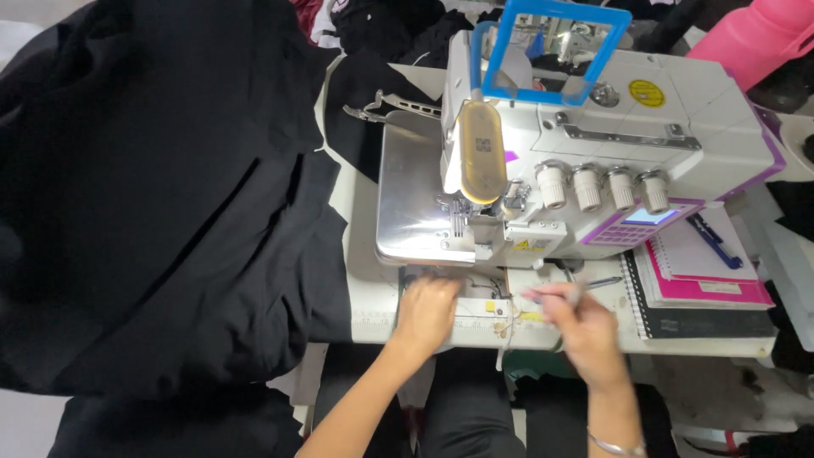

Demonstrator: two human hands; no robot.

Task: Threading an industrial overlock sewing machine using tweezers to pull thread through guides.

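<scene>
My left hand (426, 312) rests palm down on the front edge of the white sewing table (373, 297), fingers curled beside a small strip with yellow marks (487, 307). My right hand (581, 326) is pinched around a small thin tool or pen-like object (578, 293), blurred; what it is exactly I cannot tell. Both hands sit just below the white overlock sewing machine (593, 161), near its shiny metal bed plate (411, 195). A large piece of black fabric (170, 212) lies spread to the left of the machine.
A spiral notebook stack with pink cover (704, 288) and a blue pen (716, 242) lies right of the machine. A blue-framed clear guard (555, 51) stands on top. A pink object (755, 38) is at top right. More dark cloth is piled behind.
</scene>
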